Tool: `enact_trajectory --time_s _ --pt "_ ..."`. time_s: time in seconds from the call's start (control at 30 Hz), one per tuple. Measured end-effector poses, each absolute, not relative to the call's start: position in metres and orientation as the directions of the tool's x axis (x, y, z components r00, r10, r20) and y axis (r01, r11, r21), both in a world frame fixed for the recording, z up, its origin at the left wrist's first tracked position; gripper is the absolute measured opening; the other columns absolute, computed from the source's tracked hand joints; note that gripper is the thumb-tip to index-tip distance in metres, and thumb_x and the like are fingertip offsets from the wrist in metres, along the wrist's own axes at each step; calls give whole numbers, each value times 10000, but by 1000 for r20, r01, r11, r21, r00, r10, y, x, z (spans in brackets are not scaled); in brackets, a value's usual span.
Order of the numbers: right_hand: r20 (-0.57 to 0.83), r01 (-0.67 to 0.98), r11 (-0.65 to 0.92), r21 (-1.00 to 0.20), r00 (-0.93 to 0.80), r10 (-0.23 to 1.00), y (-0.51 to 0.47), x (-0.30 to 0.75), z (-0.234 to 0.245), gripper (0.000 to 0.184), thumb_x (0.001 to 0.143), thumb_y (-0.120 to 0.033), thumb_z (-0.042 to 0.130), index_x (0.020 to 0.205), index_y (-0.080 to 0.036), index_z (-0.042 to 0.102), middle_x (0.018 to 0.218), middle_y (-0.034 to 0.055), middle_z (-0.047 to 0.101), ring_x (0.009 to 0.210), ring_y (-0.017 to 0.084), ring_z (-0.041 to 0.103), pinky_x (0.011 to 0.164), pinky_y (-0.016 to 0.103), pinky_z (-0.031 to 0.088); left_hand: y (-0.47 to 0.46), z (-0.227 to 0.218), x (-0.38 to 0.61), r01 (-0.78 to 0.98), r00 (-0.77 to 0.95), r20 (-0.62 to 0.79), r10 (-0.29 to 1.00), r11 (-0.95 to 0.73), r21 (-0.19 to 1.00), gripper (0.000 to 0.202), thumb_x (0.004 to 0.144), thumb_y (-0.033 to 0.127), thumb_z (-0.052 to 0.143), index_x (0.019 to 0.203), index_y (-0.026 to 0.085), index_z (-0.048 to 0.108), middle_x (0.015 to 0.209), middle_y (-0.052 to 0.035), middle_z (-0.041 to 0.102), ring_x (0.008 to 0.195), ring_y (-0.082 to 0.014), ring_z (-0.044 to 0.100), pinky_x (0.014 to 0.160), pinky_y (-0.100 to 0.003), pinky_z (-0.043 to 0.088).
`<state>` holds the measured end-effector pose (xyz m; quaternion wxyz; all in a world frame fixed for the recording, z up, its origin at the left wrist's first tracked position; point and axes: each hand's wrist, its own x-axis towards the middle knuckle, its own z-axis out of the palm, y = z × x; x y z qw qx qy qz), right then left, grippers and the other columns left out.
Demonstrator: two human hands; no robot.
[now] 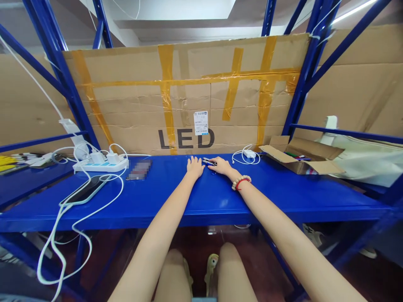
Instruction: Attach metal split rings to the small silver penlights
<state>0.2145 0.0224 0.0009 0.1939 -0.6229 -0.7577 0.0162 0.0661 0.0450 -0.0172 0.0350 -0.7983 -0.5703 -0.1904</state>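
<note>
My left hand (195,167) lies flat on the blue table (170,197), palm down, with its fingers stretched towards the cardboard at the back. Just to its right, my right hand (222,166) has its fingers closed on a small dark metal tool (209,162). Slim, shiny parts of that tool point left towards my left hand. Its exact kind is too small to make out, and my fingers cover part of it. A bead bracelet (242,183) with a red cord circles my right wrist.
Left: a white power strip (102,165), a phone (85,191) among white cables, and a blurred-out flat item (139,170). Right: a white charger (249,154) with its cable and an open cardboard box (300,156). A large taped cardboard sheet (135,109) stands behind, between blue posts.
</note>
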Motion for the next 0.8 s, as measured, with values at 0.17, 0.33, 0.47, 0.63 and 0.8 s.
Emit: enact_trajectory --time_s 0.17,0.33,0.47,0.63,0.8 --pt "284 943 198 -267 -119 951 27 221 2 315 832 -373 529 1122 -290 617 1189 16 598 1104 219 518 893 361 362 46 -16 65 922 317 325 891 -370 117 424 881 285 367 1268 136 453 1379 -175 389 1336 -324 234 1078 -494 158" --pt "307 955 114 -275 -25 951 33 232 0 307 806 -368 557 1095 -296 630 1164 10 618 1076 231 531 899 374 341 46 -15 67 905 341 274 899 -393 164 418 870 175 333 1275 140 430 1397 -171 360 1350 -301 216 1086 -479 164" --pt "317 964 40 -264 47 947 37 242 -4 296 823 -364 535 1088 -272 630 1133 36 631 1068 243 525 887 390 326 41 -14 75 878 392 254 884 -442 184 493 820 92 345 1310 123 385 1430 -174 305 1365 -284 182 1104 -451 147" --pt "352 973 -1 -230 84 932 40 249 -10 292 858 -316 496 1113 -242 617 1168 77 594 1107 263 476 882 415 322 34 -13 81 856 400 252 881 -457 240 479 825 129 349 1303 125 395 1448 -152 289 1369 -283 167 1111 -462 131" --pt "489 985 10 -171 76 869 34 245 -7 309 791 -306 586 1084 -215 628 1120 107 585 1073 272 473 880 415 323 34 -13 80 861 381 275 883 -447 243 470 812 196 400 1277 133 416 1453 -139 289 1371 -301 148 1110 -491 96"
